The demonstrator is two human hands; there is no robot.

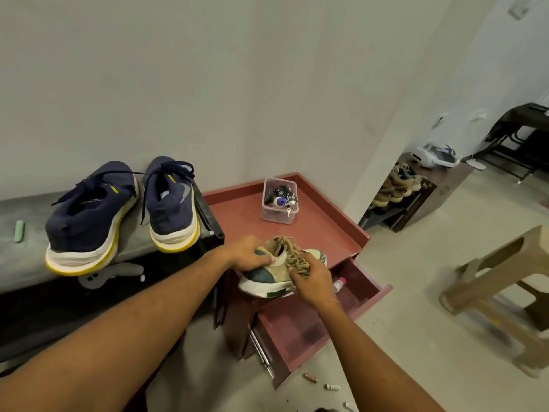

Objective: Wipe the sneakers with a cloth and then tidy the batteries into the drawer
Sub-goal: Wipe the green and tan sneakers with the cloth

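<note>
My left fingers curl round the heel of a beige-and-green fabric sneaker at the red counter's front edge. My right fingers pinch a bunched tan cloth against its laces. Small cylindrical batteries lie on the floor below the open red drawer.

Between the hands, the sneaker has a beige woven-mesh upper with matt dark-green panels and a smooth, scuffed white rubbery sole. The left hand grips its heel. The right hand pinches a crumpled, coarse-looking cloth against it. Beyond the hands, the red-brown tabletop looks matt and carries a clear, glossy plastic box. Left of the left hand, the navy sneakers show soft knit fabric over matt white foam soles edged in yellow. Below the right forearm, a battery with a coppery metallic sheen lies on the smooth pale floor.
</note>
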